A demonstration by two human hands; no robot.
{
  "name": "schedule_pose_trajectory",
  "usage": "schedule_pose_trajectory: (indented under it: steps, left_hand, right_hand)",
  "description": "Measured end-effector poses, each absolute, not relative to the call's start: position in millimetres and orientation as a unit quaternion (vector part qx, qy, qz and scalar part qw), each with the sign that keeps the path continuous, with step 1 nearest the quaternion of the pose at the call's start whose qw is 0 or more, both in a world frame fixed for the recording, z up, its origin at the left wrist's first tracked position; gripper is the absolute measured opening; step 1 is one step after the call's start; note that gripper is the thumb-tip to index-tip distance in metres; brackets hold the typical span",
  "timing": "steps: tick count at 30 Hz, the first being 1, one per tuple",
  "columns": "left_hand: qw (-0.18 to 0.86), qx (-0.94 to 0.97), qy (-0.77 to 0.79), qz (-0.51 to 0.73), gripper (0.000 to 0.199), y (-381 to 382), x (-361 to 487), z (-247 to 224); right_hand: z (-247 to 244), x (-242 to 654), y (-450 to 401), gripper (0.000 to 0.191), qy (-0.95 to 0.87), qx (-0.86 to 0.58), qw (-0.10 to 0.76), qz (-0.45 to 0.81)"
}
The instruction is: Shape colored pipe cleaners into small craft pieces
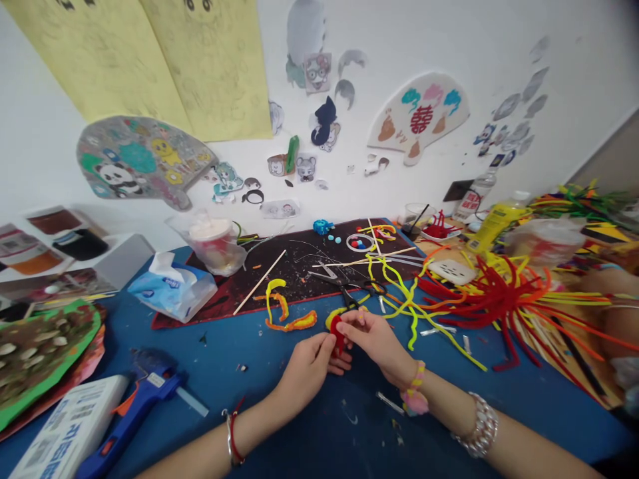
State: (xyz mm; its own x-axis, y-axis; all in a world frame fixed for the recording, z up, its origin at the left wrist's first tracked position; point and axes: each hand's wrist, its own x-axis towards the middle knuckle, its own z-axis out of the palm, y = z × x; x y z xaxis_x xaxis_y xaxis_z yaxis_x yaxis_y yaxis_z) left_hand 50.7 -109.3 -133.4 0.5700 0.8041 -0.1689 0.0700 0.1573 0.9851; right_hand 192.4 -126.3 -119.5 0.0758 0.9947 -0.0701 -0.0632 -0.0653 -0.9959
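A small red-and-yellow pipe cleaner piece (336, 328) is pinched between the fingertips of both hands, above the blue table. My left hand (307, 366) grips it from the left with thumb and fingers. From the right, my right hand (377, 340) pinches its upper part; some of the piece is hidden behind the fingers. Just beyond the hands lie black-handled scissors (344, 293), blades apart. Bent orange and yellow pipe cleaner shapes (302, 322) rest to the left. Loose yellow pipe cleaners (410, 306) spread out to the right.
A blue glue gun (137, 412) lies front left, near a tissue pack (172, 289) and a lidded cup (212, 243). Red pipe cleaners (506, 289) pile up at right. Behind them stand a yellow bottle (496, 223) and a clear bottle (476, 193). A person's arm (616, 309) shows at the right edge.
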Motion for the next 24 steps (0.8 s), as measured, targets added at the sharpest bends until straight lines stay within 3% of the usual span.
schedule_pose_trajectory:
  steps: [8,19,24]
  left_hand:
    - [0.664,0.617,0.334,0.258,0.039,-112.6,52.2,-134.0]
    - [0.757,0.546,0.266,0.242,0.033,-112.2,53.6,-134.2]
    - [0.772,0.549,0.247,0.202,0.031,-113.5,50.8,-132.4]
  right_hand:
    - [-125.1,189.2,-128.5,0.020,-0.452,-0.521,0.532,0.492]
    - [-118.4,189.9,-131.1,0.025,-0.472,-0.499,0.507,0.520]
    - [-118.2,194.6,-131.5,0.021,-0.550,-0.521,0.485,0.436]
